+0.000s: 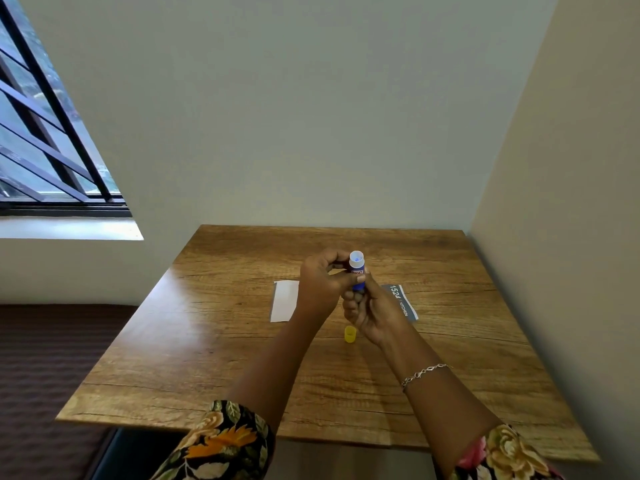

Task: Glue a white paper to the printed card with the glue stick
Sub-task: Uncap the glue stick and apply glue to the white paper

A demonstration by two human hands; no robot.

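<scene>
Presently, holding the stick (356,271) in both grips, up off the surface (242,341) and over its middle. Left grip (325,282) curled round the upper part of the blue tube, thumb laid across the label. Right grip (370,310) wrapped round the bottom end from below, fingers folded under it. Uncapped, with the white open end tipped toward the camera and a spot of blue showing inside. Nearer the camera than the grips, standing on the wood and touching neither: a yellow cap (350,334). To the left, lying flat and partly hidden behind the left wrist: white paper (285,301). To the right, lying flat and partly hidden behind the right grip: a grey card (401,303), printed with 1524 and smaller lettering. Well apart from each other, with the grips between. On the right wrist, a thin chain bracelet (424,371); at the lower edge, floral sleeves (225,441) on both forearms. Off to the left beyond the surface, a barred window (52,133); behind and to the right, plain walls (311,116) meeting in a corner.
</scene>
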